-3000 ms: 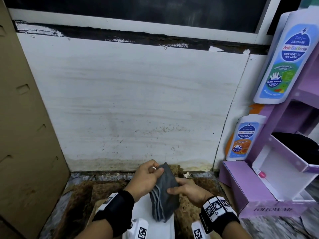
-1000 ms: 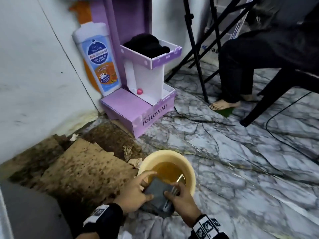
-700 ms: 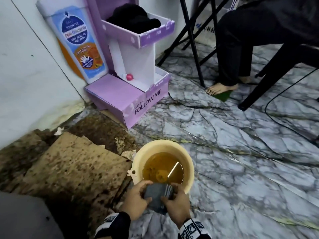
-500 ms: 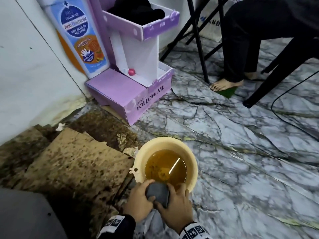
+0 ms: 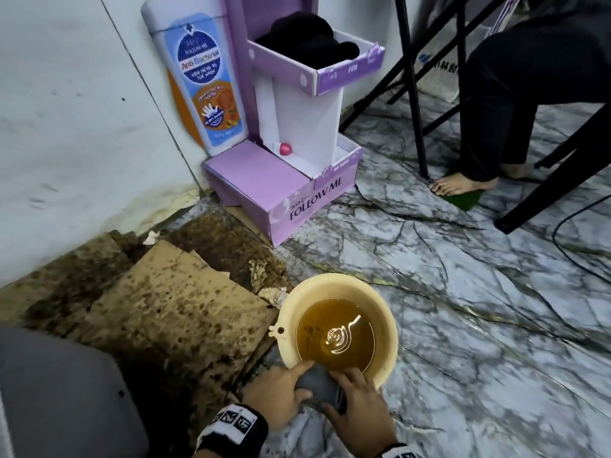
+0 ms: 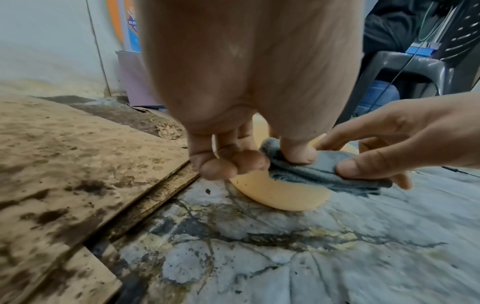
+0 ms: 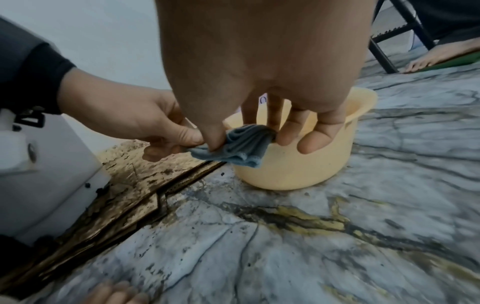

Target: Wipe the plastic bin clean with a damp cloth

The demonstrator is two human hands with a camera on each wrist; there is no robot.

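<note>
A folded grey cloth (image 5: 319, 386) is bunched between both hands just over the near rim of a cream plastic basin (image 5: 390, 328) holding brownish water (image 5: 314, 335). My left hand (image 5: 277, 395) pinches the cloth's left end (image 6: 275, 148) with thumb and fingers. My right hand (image 5: 357, 411) grips the other end (image 7: 241, 144), thumb underneath. Rings spread on the water. The grey plastic bin (image 5: 49, 391) stands at the lower left; its pale wall (image 7: 39, 185) shows in the right wrist view.
Stained, damp cardboard sheets (image 5: 172, 312) lie left of the basin on the marble floor (image 5: 479, 325). A purple display stand (image 5: 297, 180) leans on the wall behind. At the right are a seated person's bare foot (image 5: 463, 185), black chair legs and a cable.
The view swung from the wall down to the floor and basin. Both hands brought the cloth to the basin's near rim and bunched it tighter. The water's surface now shows rings.
</note>
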